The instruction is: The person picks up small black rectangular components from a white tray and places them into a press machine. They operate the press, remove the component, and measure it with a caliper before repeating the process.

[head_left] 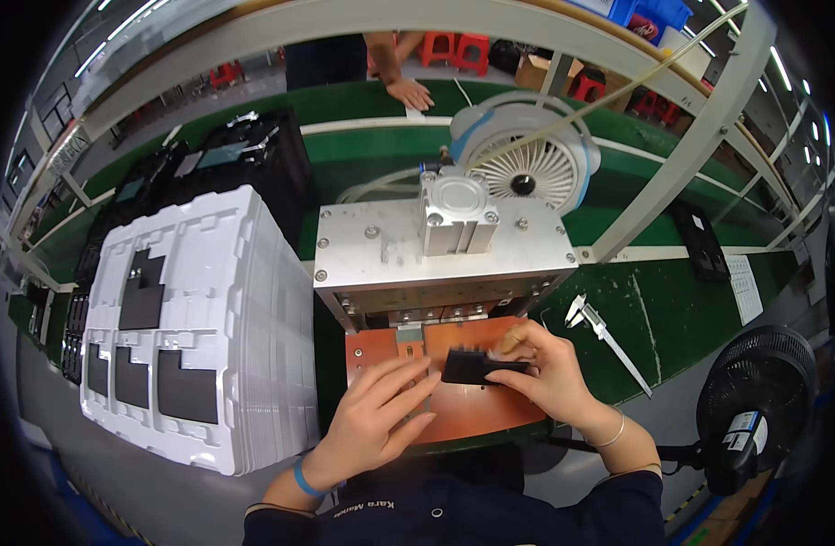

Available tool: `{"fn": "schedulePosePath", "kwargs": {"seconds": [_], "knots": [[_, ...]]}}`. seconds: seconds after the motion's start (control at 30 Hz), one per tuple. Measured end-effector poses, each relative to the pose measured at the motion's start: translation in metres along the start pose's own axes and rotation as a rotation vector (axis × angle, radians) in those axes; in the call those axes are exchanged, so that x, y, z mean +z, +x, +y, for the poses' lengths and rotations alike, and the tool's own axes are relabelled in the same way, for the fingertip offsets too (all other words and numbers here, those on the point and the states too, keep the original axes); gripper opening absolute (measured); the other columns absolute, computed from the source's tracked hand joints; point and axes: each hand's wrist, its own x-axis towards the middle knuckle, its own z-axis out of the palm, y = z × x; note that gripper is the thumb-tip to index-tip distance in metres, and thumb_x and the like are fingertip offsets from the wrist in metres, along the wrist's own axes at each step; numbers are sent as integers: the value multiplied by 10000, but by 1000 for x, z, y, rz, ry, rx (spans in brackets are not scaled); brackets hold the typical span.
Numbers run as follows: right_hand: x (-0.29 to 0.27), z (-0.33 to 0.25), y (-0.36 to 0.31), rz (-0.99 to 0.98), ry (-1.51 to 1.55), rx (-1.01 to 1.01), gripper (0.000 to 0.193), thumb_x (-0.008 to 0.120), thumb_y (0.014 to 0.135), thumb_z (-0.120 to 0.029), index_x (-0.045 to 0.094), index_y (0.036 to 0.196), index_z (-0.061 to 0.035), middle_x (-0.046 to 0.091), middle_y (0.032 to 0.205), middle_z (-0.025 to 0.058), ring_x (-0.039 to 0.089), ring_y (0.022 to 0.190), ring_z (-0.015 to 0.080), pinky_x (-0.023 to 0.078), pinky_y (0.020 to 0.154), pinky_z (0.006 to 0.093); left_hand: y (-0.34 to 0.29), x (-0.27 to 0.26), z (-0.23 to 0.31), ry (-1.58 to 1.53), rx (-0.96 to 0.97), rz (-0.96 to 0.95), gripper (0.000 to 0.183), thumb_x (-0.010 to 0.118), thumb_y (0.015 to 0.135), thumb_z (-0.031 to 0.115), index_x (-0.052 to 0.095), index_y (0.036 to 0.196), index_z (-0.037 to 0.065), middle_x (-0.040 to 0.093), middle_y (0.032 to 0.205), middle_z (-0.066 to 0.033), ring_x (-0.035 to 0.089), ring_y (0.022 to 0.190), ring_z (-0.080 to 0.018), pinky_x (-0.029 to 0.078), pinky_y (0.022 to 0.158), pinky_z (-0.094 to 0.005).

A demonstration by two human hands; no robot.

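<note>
Between thumb and fingers, my right hand [547,371] grips a flat black rectangular part [468,366] with small bumps along its far edge. My left hand [377,414] has its fingers stretched out, the tips close to the part's left end; whether they touch it I cannot tell. Both hands are over the orange-brown base plate [463,419] of a metal press [390,241], which has a square cylinder [457,214] on top. To the left, a tall stack of white plastic trays [272,364] carries several flat black pieces [188,387] in its top tray.
A caliper [613,341] lies on the green bench right of the press. Behind the press stands a grey-blue fan [527,173]; a black fan [754,409] is at the right. Black crates [254,164] rise at the back left. Another person's hand [408,93] rests across the bench.
</note>
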Motion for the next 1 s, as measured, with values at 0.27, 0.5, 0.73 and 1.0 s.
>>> {"fn": "schedulePosePath", "kwargs": {"seconds": [0.27, 0.5, 0.73, 1.0], "knots": [[9, -48, -37, -118, -420, -868, 101, 649, 794, -75, 696, 882, -87, 710, 917, 29, 693, 886, 168, 565, 847, 367, -17, -4, 17, -906, -502, -392, 327, 546, 985, 191, 590, 1243, -5, 605, 763, -12, 566, 590, -81, 434, 529, -212], [9, -29, -19, 134, -493, -928, 153, 654, 771, -56, 696, 917, -78, 682, 1037, 69, 677, 945, 244, 559, 821, 350, -28, -9, 10, -1234, -681, -429, 257, 637, 919, 71, 572, 1158, 2, 635, 883, -30, 625, 645, -117, 492, 569, -227], [-76, 96, -48, 978, -631, -161, 339, 698, 761, -19, 624, 1092, -5, 579, 1225, 173, 519, 1157, 349, 410, 985, 418, -44, 14, -21, -1308, -414, 16, 259, 637, 873, -38, 560, 1120, -27, 675, 978, -159, 697, 787, -231, 573, 727, -338], [-107, 203, -72, 916, -842, 206, 289, 606, 886, -104, 599, 1158, -6, 546, 1285, 159, 477, 1209, 348, 350, 1034, 439, -33, 12, 1, -1021, -641, 88, 269, 632, 862, -41, 562, 1121, -59, 679, 896, -195, 709, 746, -283, 596, 676, -369]]}}
